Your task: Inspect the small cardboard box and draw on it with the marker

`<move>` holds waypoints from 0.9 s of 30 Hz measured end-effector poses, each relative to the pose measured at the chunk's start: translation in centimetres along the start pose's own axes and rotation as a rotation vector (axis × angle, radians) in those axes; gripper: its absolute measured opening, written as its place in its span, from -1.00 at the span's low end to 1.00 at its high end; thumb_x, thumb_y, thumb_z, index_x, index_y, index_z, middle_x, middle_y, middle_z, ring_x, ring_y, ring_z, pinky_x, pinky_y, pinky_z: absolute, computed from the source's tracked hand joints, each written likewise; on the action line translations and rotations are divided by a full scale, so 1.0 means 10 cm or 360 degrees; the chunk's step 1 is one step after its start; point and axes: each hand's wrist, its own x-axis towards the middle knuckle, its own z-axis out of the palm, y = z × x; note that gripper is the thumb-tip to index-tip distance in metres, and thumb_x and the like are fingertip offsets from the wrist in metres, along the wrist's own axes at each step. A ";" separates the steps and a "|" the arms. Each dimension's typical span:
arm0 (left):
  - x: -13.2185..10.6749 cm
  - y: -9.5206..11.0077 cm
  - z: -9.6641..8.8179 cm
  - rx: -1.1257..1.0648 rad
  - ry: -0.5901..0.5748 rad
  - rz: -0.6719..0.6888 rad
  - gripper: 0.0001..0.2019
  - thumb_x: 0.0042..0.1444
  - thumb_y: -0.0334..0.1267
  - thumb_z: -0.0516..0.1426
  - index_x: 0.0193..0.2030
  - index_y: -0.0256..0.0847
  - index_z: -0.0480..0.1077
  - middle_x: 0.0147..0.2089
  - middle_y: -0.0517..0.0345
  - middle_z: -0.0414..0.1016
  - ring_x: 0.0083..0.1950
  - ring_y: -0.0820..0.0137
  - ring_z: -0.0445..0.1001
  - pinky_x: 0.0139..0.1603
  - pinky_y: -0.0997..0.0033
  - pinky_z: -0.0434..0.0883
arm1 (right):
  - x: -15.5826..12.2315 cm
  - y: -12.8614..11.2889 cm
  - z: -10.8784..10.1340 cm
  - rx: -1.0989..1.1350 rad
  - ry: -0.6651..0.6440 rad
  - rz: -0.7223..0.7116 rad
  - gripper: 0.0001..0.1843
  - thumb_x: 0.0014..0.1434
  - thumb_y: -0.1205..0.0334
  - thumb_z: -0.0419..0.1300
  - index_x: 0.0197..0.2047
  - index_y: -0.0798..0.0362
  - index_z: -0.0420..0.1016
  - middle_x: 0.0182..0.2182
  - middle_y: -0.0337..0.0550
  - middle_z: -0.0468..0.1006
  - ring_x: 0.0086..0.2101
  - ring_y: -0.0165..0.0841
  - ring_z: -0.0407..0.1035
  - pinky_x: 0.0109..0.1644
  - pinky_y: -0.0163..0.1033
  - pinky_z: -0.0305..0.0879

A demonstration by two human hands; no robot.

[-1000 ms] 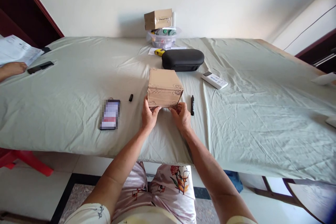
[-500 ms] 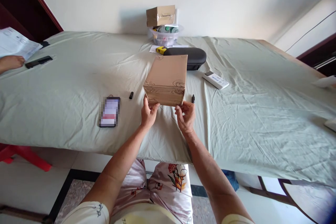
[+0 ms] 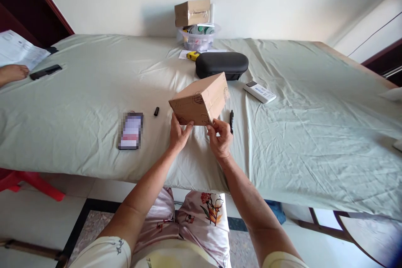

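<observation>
Between my hands is a brown cardboard box [image 3: 191, 106] with dark scribbled drawings on its sides. It is turned at an angle, so a corner edge faces me and its top, front and right side show. My left hand [image 3: 179, 134] grips the lower left of the box, thumb on the front face. At the lower right corner, my right hand [image 3: 220, 136] pinches the box with curled fingers. A black marker [image 3: 231, 122] lies just right of my right hand. Left of the box lies a small black cap [image 3: 156, 112] on the cloth.
Behind the box sits a black case [image 3: 222, 65], with a yellow tape measure [image 3: 192, 55] beside it. A white device [image 3: 260, 92] lies right, a phone [image 3: 131, 131] left. At the wall, a plastic basin [image 3: 197, 41] bears another carton [image 3: 192, 12]. Another person's hand [image 3: 14, 74] rests far left.
The box has been turned in my hands, so its right side now shows. More of the marker is visible beside my right hand. The view has shifted slightly.
</observation>
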 end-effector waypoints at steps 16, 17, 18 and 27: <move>-0.04 -0.03 0.01 0.0247 0.0053 0.0064 0.40 -0.10 0.20 0.54 0.66 -0.16 -0.22 0.70 -0.39 -0.18 0.76 -0.15 -0.23 0.74 -0.14 -0.05 | -0.09 -0.12 0.14 -0.0217 -0.0288 -0.0011 -0.74 0.38 -0.04 0.19 -0.06 -0.04 0.50 -0.44 -0.24 0.59 -0.52 -0.43 0.37 -0.35 -0.27 0.38; -0.04 -0.03 0.01 0.0245 0.0059 0.0049 0.40 -0.10 0.16 0.55 0.66 -0.17 -0.22 0.70 -0.40 -0.20 0.76 -0.17 -0.24 0.74 -0.14 -0.05 | -0.10 -0.12 0.15 -0.0226 -0.0306 -0.0013 -0.74 0.38 -0.04 0.19 -0.06 -0.04 0.50 -0.45 -0.24 0.59 -0.52 -0.42 0.37 -0.35 -0.27 0.38; -0.03 -0.02 0.02 0.0244 0.0064 0.0033 0.39 -0.09 0.13 0.56 0.66 -0.17 -0.22 0.71 -0.39 -0.22 0.76 -0.18 -0.25 0.74 -0.15 -0.07 | -0.11 -0.13 0.15 -0.0234 -0.0321 -0.0017 -0.74 0.39 -0.03 0.18 -0.06 -0.03 0.50 -0.45 -0.23 0.59 -0.52 -0.42 0.38 -0.34 -0.26 0.38; 0.01 0.01 0.04 0.0236 0.0107 -0.0025 0.29 -0.01 0.04 0.51 0.65 -0.09 -0.23 0.71 -0.30 -0.17 0.75 -0.10 -0.14 0.74 -0.15 -0.07 | -0.09 -0.14 0.12 -0.0260 -0.0442 -0.0093 -0.73 0.43 -0.02 0.15 -0.04 -0.02 0.52 -0.37 -0.15 0.67 -0.46 -0.39 0.47 -0.29 -0.26 0.43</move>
